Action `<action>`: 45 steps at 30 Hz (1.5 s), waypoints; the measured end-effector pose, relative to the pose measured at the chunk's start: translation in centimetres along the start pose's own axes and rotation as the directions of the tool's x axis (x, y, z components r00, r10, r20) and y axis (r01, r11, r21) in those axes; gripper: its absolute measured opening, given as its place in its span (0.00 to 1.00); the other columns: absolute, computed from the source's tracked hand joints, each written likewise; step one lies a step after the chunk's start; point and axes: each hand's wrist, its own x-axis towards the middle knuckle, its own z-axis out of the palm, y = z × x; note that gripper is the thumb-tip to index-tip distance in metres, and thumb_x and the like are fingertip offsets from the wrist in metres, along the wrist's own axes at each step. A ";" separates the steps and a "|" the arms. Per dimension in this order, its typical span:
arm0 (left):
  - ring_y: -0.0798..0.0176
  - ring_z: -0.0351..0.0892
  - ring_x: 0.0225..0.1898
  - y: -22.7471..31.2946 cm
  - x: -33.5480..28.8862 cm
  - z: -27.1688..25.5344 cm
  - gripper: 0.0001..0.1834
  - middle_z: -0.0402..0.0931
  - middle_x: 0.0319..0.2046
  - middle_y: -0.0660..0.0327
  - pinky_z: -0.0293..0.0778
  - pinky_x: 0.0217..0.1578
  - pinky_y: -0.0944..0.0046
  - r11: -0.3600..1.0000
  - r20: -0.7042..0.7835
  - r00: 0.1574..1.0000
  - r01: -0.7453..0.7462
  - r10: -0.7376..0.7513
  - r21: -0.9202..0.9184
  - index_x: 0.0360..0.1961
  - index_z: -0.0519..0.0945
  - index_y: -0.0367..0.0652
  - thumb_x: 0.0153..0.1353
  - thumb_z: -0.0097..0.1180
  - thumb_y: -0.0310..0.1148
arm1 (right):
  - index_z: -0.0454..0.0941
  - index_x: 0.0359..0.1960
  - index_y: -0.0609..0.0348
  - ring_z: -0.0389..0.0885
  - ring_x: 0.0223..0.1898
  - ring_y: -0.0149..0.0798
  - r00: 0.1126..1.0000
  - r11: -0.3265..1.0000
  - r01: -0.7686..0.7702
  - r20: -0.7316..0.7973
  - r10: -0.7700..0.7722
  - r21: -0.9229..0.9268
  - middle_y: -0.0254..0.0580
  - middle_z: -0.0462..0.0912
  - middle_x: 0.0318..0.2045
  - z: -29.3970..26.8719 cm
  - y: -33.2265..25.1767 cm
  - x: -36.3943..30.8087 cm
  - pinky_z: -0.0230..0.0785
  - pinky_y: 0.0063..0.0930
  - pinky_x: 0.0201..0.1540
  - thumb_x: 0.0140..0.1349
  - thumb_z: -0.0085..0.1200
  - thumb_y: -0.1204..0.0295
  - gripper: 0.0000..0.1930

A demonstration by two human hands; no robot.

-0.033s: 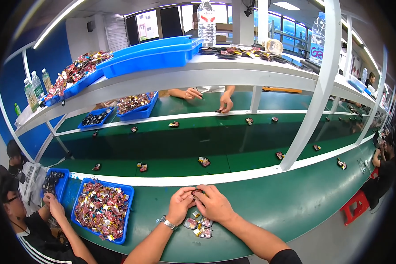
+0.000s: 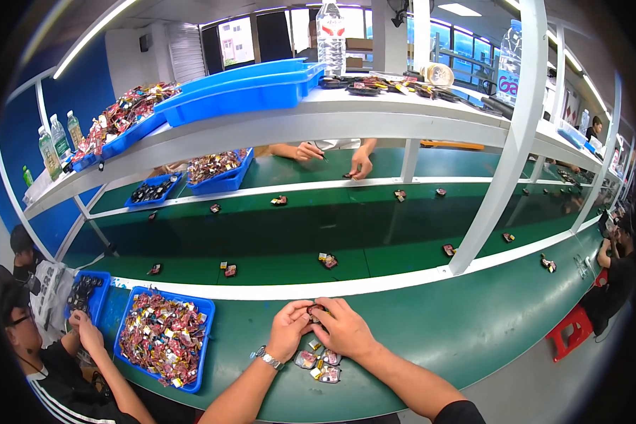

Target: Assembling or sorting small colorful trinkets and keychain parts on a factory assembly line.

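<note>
My left hand (image 2: 287,332) and my right hand (image 2: 345,328) meet over the green bench, their fingers closed round one small dark part (image 2: 316,309). Fingertips cover most of it, so its exact kind does not show. Just below, between my wrists, lies a small cluster of flat electronic pieces (image 2: 326,372) with dark rims, reddish middles and white and yellow tabs. To the left of my left forearm stands a blue tray (image 2: 210,332), heaped with small reddish pieces bearing white and yellow tabs.
Beyond a white rail (image 2: 283,289), small parts (image 2: 328,261) lie spaced along a dark green surface. A slanting white post (image 2: 505,148) carries the shelf above. At left, a co-worker's hands (image 2: 85,328) work beside another blue tray. A red stool (image 2: 569,332) stands right.
Across the bench, another person's hand and the dark piece by it have shifted very slightly. My hands stay in nearly the same place.
</note>
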 end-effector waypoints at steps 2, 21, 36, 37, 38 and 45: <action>0.69 0.79 0.47 -0.1 0.1 -0.2 0.15 0.78 0.48 0.58 0.78 0.46 0.69 1.000 -0.019 1.000 -0.009 0.009 -0.021 0.55 0.71 0.36 0.67 0.46 0.20 | 0.80 0.41 0.60 0.77 0.44 0.42 1.000 1.000 0.010 0.018 -0.010 0.001 0.40 0.77 0.45 0.2 0.2 0.0 0.75 0.31 0.45 0.49 0.64 0.74 0.16; 0.65 0.78 0.47 0.0 0.2 -0.3 0.14 0.78 0.46 0.58 0.77 0.49 0.61 0.995 -0.011 1.000 -0.028 0.027 -0.097 0.53 0.70 0.38 0.67 0.46 0.20 | 0.82 0.41 0.59 0.78 0.45 0.39 0.982 0.963 0.188 0.032 -0.185 -0.192 0.34 0.80 0.45 1.0 0.9 -0.3 0.75 0.30 0.48 0.49 0.64 0.72 0.15; 0.63 0.78 0.49 0.1 0.3 -0.3 0.18 0.75 0.52 0.55 0.77 0.51 0.62 0.997 -0.047 0.999 -0.012 0.009 -0.070 0.58 0.67 0.37 0.67 0.47 0.20 | 0.80 0.41 0.59 0.77 0.47 0.42 0.995 0.995 0.094 0.034 -0.096 0.046 0.37 0.79 0.44 1.4 2.0 0.0 0.74 0.32 0.49 0.49 0.63 0.74 0.15; 0.62 0.77 0.53 0.4 0.1 0.0 0.20 0.73 0.56 0.53 0.77 0.53 0.62 0.993 -0.062 0.998 -0.031 0.024 -0.117 0.60 0.65 0.36 0.67 0.46 0.21 | 0.80 0.41 0.59 0.77 0.47 0.42 0.995 0.995 0.094 0.031 -0.096 0.043 0.37 0.79 0.44 1.3 2.8 0.3 0.74 0.32 0.49 0.49 0.63 0.74 0.15; 0.51 0.75 0.57 0.9 0.1 0.4 0.22 0.68 0.61 0.46 0.75 0.57 0.54 0.990 -0.066 0.997 -0.046 0.037 -0.130 0.61 0.63 0.35 0.67 0.47 0.21 | 0.81 0.40 0.59 0.78 0.46 0.43 0.998 1.000 0.029 -0.049 -0.029 0.007 0.38 0.80 0.44 0.8 4.3 0.9 0.73 0.34 0.50 0.49 0.63 0.74 0.14; 0.47 0.74 0.59 0.3 0.5 0.7 0.18 0.69 0.60 0.43 0.75 0.57 0.51 0.998 0.016 1.000 -0.017 0.018 -0.062 0.58 0.66 0.32 0.67 0.46 0.22 | 0.83 0.36 0.62 0.79 0.42 0.49 0.785 0.783 -0.599 -0.318 0.532 -0.167 0.44 0.83 0.39 -3.1 18.7 0.6 0.72 0.39 0.48 0.47 0.64 0.75 0.12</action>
